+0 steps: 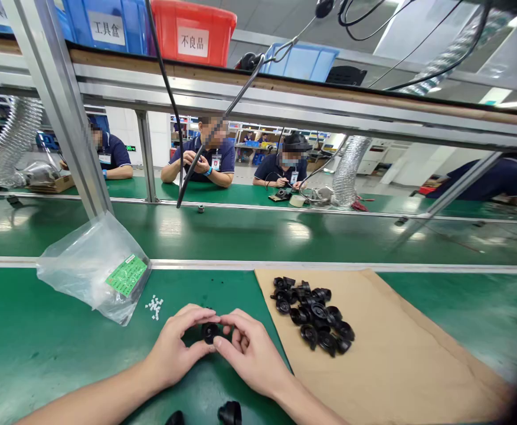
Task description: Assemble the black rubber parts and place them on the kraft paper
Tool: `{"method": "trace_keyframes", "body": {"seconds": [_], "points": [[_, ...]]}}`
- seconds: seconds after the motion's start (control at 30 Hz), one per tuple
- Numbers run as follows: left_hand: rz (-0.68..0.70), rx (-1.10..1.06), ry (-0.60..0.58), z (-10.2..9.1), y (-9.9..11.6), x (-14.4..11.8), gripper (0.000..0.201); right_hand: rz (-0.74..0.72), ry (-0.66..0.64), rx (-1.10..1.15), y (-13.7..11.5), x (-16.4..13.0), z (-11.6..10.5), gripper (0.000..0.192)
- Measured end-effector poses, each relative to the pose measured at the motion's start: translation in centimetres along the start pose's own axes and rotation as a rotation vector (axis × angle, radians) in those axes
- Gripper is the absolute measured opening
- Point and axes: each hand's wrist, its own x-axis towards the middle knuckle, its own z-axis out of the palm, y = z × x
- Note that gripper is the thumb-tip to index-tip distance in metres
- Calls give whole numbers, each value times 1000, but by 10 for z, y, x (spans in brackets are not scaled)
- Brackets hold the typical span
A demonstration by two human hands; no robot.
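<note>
A round black plastic part (209, 333) with a ringed centre is held between both hands above the green tabletop. My left hand (176, 342) grips it from the left, thumb below and fingers over the top. From the right, the thumb and fingertips of my right hand (250, 348) press on its edge. Close to the table's near edge lie another black part (229, 412) and one partly cut off by the frame (175, 418). Small white pieces (154, 307) are scattered left of my hands. A pile of similar black parts (318, 316) rests to the right.
Brown cardboard (400, 348) lies under the pile. A clear plastic bag (88, 265) with a green label leans by a metal post (59, 106). A hooked tool (223, 118) hangs overhead on a cable. Red and blue bins (192, 29) line the shelf. Several people sit across the bench.
</note>
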Motion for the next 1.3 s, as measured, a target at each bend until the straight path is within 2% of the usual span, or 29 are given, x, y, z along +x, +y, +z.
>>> {"method": "trace_keyframes", "body": {"seconds": [0.1,0.2,0.27,0.37,0.47,0.63,0.93,1.3], "points": [[37,-1,-4,0,2,0,35,89,-93,192,1,3,2,19],[-45,5,20,1,2,0,45,122,-34,236,4,6,4,23],[-129,-37,36,2,2,0,47,114,9,182,6,6,4,23],[-206,-62,15,3,3,1,31,75,22,64,6,6,3,19],[-217,-8,-7,4,6,1,17,15,26,-78,3,4,4,12],[-179,57,-12,6,10,-1,11,-92,32,-259,0,0,8,9],[-137,86,5,7,12,-3,14,-151,57,-330,1,1,10,11],[-187,3,21,8,13,0,9,-173,60,-331,-1,0,12,19]]}}
